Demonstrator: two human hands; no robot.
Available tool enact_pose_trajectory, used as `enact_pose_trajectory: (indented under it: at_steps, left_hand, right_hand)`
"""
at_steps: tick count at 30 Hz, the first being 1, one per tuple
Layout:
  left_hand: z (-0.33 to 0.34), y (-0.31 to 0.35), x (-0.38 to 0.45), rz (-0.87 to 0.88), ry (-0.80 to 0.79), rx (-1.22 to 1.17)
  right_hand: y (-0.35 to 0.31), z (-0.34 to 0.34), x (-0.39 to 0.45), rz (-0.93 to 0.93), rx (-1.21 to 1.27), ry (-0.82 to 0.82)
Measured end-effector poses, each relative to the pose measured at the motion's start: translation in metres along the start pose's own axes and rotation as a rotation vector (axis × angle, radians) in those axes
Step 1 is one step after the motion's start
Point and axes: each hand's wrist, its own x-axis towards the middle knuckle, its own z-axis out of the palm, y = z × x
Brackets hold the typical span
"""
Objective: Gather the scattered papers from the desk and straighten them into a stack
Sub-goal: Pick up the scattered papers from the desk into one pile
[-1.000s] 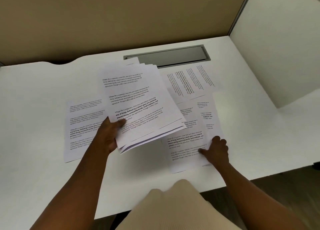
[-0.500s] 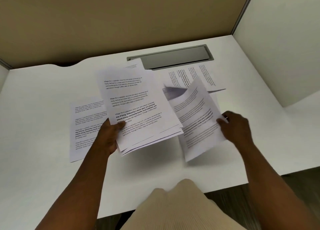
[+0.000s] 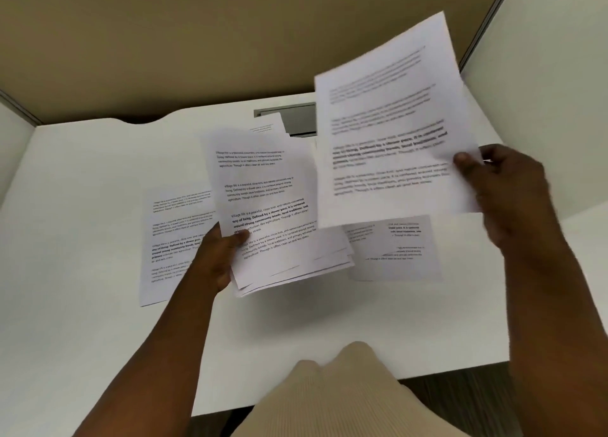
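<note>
My left hand (image 3: 217,258) grips a loose bundle of printed papers (image 3: 266,206) by its lower left edge, held a little above the white desk (image 3: 82,179). My right hand (image 3: 503,186) pinches one printed sheet (image 3: 391,123) by its right edge and holds it raised, to the right of the bundle and partly over it. One sheet (image 3: 171,245) lies flat on the desk to the left, partly behind my left wrist. Another sheet (image 3: 398,252) lies flat on the right, partly hidden under the raised sheet.
A grey cable slot (image 3: 289,120) is set into the desk at the back, half covered by papers. Beige partition walls (image 3: 197,35) close off the back, and a white panel (image 3: 543,100) stands on the right. My beige-clad torso (image 3: 342,394) is at the near edge.
My right hand lifted one sheet off the right-hand pile, raised it high and turned it text side towards me. The left hand kept hold of its bundle, almost still.
</note>
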Motion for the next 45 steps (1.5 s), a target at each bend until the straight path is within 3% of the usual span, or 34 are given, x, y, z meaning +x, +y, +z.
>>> enact_pose_trajectory:
  at_steps: [4, 9, 15, 20, 24, 32, 34, 37, 41, 45]
  left_hand:
    - [0.011, 0.004, -0.006, -0.001, -0.089, -0.024]
    - [0.022, 0.021, -0.007, 0.009, -0.167, -0.088]
    - [0.025, 0.028, -0.010, -0.044, -0.218, -0.188]
    - [0.027, 0.021, -0.001, -0.039, -0.105, -0.117]
    - [0.024, 0.007, 0.005, -0.030, -0.144, -0.030]
    - [0.011, -0.018, 0.012, -0.050, -0.086, 0.036]
    - [0.009, -0.018, 0.012, -0.034, -0.046, 0.054]
    - [0.004, -0.014, 0.015, -0.034, -0.011, 0.064]
    - [-0.003, -0.009, 0.019, -0.010, 0.054, 0.064]
    - [-0.001, -0.007, 0.019, -0.001, 0.061, 0.038]
  right_hand:
    - [0.021, 0.043, -0.004, 0.202, 0.364, -0.174]
    - [0.047, 0.098, -0.002, 0.286, 0.255, -0.301]
    - [0.067, 0.110, -0.004, 0.365, 0.264, -0.420]
    - [0.084, 0.114, -0.006, 0.353, 0.192, -0.526]
    - [0.106, 0.116, -0.010, 0.354, 0.113, -0.590]
    - [0.143, 0.108, -0.011, 0.490, 0.010, -0.525]
    - [0.160, 0.096, -0.005, 0.458, -0.211, -0.405]
    - [0.189, 0.068, 0.004, 0.308, -0.751, -0.195]
    - [0.206, 0.039, 0.009, 0.474, -0.858, -0.004]
    - [0.209, 0.028, 0.016, 0.574, -0.882, 0.023]
